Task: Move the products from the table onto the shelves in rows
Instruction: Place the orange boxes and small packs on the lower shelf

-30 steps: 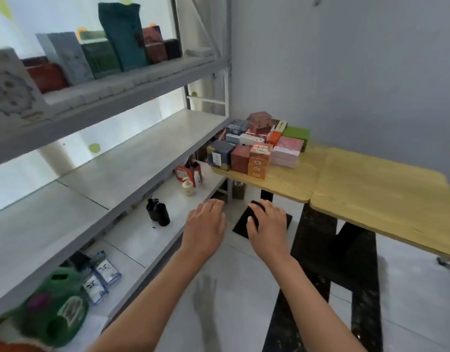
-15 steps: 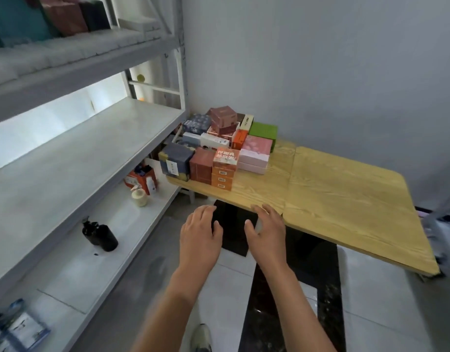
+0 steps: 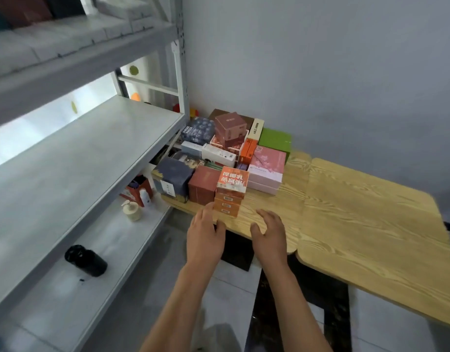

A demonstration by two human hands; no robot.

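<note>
A pile of boxed products sits at the left end of the wooden table [image 3: 358, 212]. Nearest me stands a stack of orange boxes [image 3: 230, 191], with a dark red box [image 3: 202, 185] and a navy box [image 3: 173, 177] to its left and pink flat boxes [image 3: 267, 165] behind. My left hand [image 3: 205, 237] is open, its fingertips at the lower left corner of the orange stack. My right hand [image 3: 269, 237] is open over the table's front edge, just right of the stack. Neither hand holds anything. The grey middle shelf [image 3: 74, 163] is to the left.
The top shelf [image 3: 66, 54] carries some boxes at the upper left. On the lower shelf [image 3: 112, 252] stand a black jar [image 3: 85, 260], a cream pump bottle [image 3: 131, 210] and a red box with small bottles [image 3: 139, 190]. The grey wall is behind the table.
Both hands have reached forward from above the floor to the table's front edge, close to the orange stack. My view has swung right from the shelves toward the table.
</note>
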